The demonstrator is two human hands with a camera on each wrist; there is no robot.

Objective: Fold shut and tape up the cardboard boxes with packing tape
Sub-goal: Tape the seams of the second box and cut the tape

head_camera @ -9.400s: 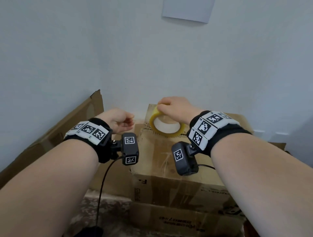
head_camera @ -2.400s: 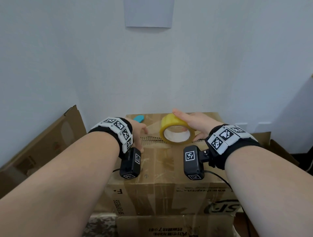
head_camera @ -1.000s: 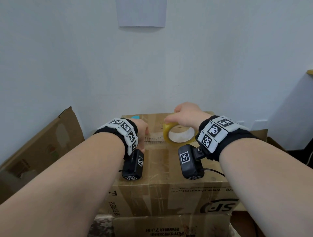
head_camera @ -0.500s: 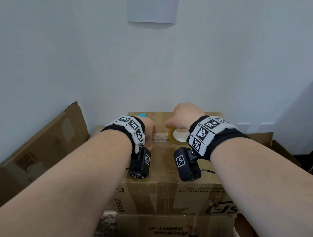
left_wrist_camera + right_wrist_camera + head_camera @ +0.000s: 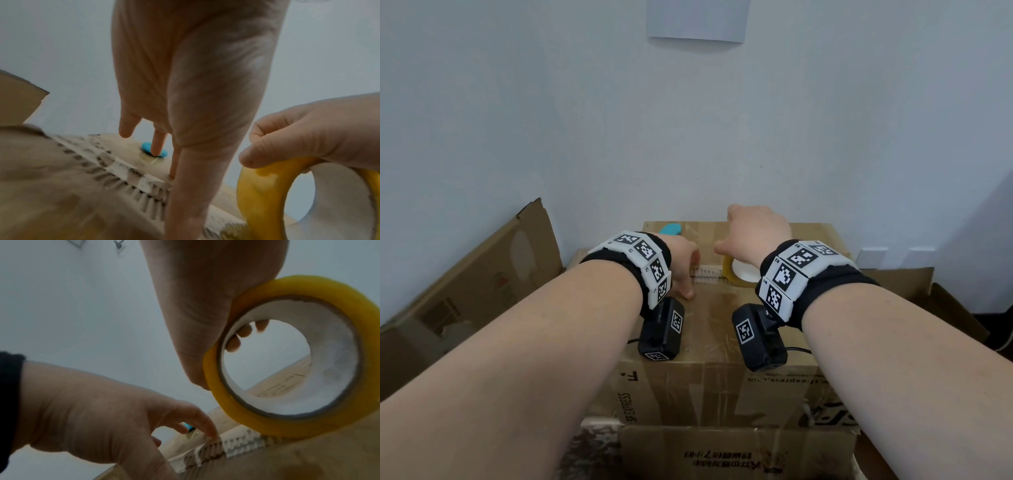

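Against the white wall [image 5: 585,120]: closed cardboard box [image 5: 709,383], a flattened carton [image 5: 482,274] leaning at its left. Right hand [image 5: 755,233], fingers clamped on the yellow tape roll [image 5: 287,356], holds it upright on the box's torn top seam. Left hand [image 5: 681,263], fingers apart, presses that seam just beside the roll. Blue object [image 5: 153,151] near the far edge.

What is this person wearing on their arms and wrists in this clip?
Bare forearms, no sleeves. Each wrist carries a black band faced with white tiles printed with black square markers. A black camera module with its own marker hangs under each wrist, trailing a thin black cable.
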